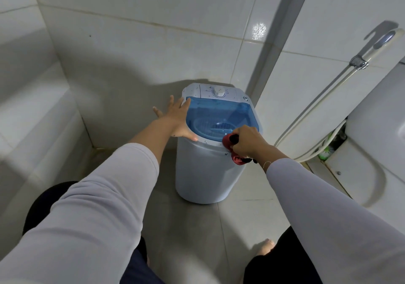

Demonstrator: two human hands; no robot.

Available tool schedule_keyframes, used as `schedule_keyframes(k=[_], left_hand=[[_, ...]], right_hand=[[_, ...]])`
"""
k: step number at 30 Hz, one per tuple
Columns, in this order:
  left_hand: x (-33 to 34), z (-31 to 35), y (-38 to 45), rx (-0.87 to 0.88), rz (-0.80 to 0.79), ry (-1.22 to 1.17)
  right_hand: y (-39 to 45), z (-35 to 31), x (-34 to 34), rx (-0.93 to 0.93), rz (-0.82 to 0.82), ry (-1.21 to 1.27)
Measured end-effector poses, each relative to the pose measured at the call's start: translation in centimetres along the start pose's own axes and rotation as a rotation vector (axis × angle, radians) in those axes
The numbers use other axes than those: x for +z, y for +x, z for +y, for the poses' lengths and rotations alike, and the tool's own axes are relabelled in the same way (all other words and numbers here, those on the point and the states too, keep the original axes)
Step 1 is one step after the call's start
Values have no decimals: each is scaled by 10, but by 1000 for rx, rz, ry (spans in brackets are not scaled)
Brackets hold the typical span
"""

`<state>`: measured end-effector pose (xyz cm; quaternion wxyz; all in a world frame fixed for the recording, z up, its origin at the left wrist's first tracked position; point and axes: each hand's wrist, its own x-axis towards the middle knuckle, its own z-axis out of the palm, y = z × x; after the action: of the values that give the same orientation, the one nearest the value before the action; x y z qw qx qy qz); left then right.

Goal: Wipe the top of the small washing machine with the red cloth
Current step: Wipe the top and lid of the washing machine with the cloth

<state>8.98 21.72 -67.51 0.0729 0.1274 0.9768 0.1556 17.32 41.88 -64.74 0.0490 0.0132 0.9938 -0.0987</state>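
Note:
A small white washing machine point(203, 174) with a clear blue lid point(221, 114) and a white dial point(219, 91) stands on the floor in the corner. My left hand point(178, 119) lies flat against the machine's left top edge, fingers spread, holding nothing. My right hand point(248, 140) is shut on a bunched red cloth point(229, 142), pressed on the white front rim at the lid's near right corner. Part of the cloth hangs below my hand.
Tiled walls close in behind and to the left. A toilet point(372, 130) stands at the right with a spray hose point(328, 99) and a green brush point(326, 151) beside it. My bare foot point(265, 247) rests on the grey floor tiles.

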Motion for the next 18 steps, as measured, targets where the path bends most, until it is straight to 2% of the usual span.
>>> schedule_keyframes(k=[5,15,18], left_hand=[[6,-3,-14,26,111,-36],[7,-3,-21,19,131,-86],[12,-5,-25,-6,152,-143]], right_hand=[[3,-17,3,-32,-1,-28],[9,-50,10,-153,-11,-107],[8,-48,6,-202,-67,-141]])
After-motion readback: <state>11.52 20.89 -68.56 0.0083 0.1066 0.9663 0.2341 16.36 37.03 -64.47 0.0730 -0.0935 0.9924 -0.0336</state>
